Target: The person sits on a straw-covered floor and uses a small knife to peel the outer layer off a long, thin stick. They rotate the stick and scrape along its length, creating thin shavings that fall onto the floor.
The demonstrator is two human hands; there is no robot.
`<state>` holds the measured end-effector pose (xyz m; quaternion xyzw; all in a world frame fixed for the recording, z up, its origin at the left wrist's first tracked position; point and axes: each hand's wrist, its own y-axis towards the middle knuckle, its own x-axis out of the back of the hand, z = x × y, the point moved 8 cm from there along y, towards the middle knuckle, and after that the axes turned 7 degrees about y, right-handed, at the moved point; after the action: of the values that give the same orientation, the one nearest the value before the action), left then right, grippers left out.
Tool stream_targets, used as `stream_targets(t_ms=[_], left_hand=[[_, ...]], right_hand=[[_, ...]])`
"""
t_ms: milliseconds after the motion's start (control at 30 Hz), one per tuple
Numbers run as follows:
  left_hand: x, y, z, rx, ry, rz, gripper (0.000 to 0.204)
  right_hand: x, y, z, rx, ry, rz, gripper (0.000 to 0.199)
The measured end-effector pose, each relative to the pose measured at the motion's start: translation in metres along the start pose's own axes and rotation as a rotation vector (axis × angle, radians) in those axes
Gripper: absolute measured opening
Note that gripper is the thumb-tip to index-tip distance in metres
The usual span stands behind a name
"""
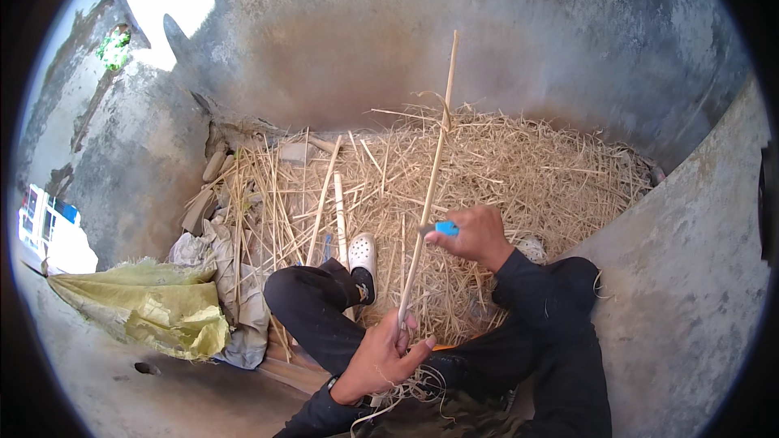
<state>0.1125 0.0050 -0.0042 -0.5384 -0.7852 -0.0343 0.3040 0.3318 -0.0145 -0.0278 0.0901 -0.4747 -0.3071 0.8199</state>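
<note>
My left hand (pixel 380 358), low in the middle of the head view, is closed round the near end of a long pale bamboo strip (pixel 435 174). The strip slants up and away, with a thin shaving curling off it toward its far end. In my right hand (pixel 479 235) is a small blue-handled knife (pixel 445 229). Its dark end meets the strip about halfway along; the blade's shape is too small to make out. A tangle of thin shavings (pixel 418 385) lies on my lap beside my left hand.
A thick layer of shavings (pixel 535 170) covers the floor ahead, up to the grey wall (pixel 487 40). Loose strips (pixel 324 195) lie near my white clog (pixel 363 253). A yellowish woven sack (pixel 154 308) is at the left. A sloping grey surface (pixel 682 235) rises at the right.
</note>
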Motion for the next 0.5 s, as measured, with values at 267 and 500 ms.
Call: stream_targets(t_ms=[267, 500], left_hand=[[0.0, -0.003, -0.004, -0.016, 0.004, 0.009, 0.031], [-0.009, -0.012, -0.007, -0.031, 0.057, 0.074, 0.039]], right_hand=[[0.001, -0.013, 0.024, 0.1, 0.072, -0.029, 0.069], [0.014, 0.02, -0.071, -0.201, -0.147, -0.177, 0.074]])
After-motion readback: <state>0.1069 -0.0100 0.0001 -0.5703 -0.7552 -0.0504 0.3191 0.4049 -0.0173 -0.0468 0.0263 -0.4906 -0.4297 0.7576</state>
